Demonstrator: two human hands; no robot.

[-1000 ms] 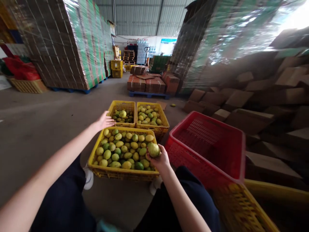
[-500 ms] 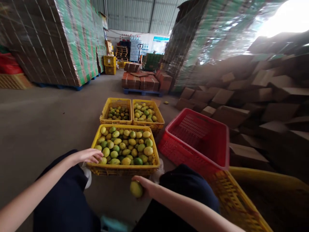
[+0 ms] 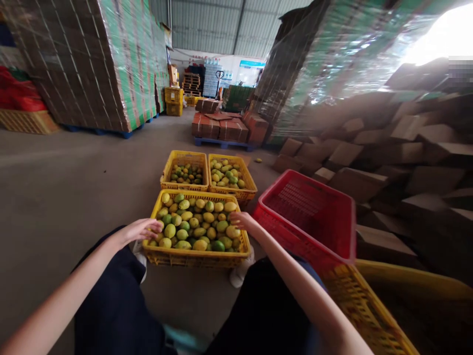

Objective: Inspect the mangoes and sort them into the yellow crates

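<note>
A yellow plastic crate full of yellow and green lemons stands on the floor between my feet. Over its left rim reaches my left hand, fingers stretched out and apart, close to the lemons at that side with none held. My right hand comes in over the right rim, its fingers extended at the lemons near the far right corner. I see no lemon in its grasp, and whether its fingertips touch the fruit is unclear.
Behind stand a crate of smaller lemons and another lemon crate. To my right are a red crate and a yellow crate, beside a heap of cartons. A cardboard stack sits on a blue pallet; wrapped pallet loads tower on both sides.
My right hand has moved from below the crate's near edge, where it held a lemon, up to the crate's right side; that lemon no longer shows in it. My left hand stays by the left rim.
</note>
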